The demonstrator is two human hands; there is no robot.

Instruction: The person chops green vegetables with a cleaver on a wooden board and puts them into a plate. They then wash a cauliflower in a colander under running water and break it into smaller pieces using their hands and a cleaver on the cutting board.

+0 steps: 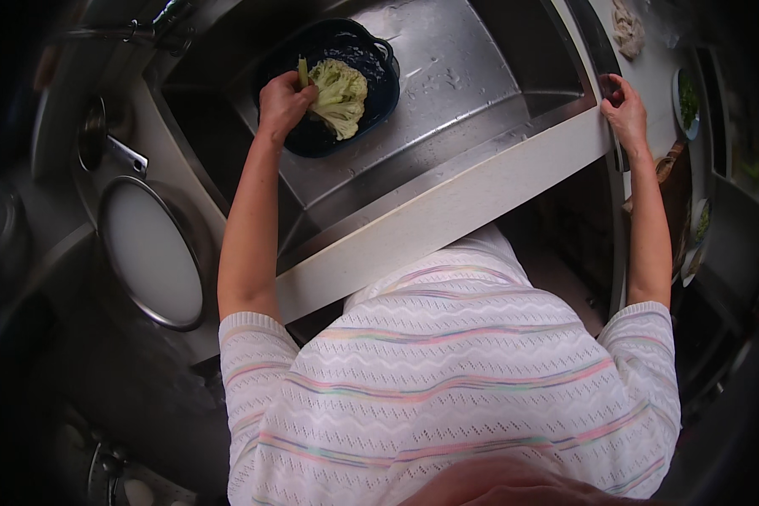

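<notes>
My left hand (286,104) grips a piece of cauliflower (340,95) by its pale stalk. The florets hang over a dark blue basin (389,69) with a loop handle, which stands in a stainless steel sink (443,38). Water drops lie on the sink's metal floor. At the right my right hand (626,114) has its fingers curled at the sink's right front corner, by a dark flat thing (601,50) along the counter. Whether the fingers hold that thing cannot be made out.
Left of the sink stand a large steel pot (155,253) with whitish contents and a small pan with a metal handle (126,155). On the right counter are a crumpled cloth (628,28), a bowl of chopped greens (687,101), a wooden board (677,190) and more small dishes (702,221).
</notes>
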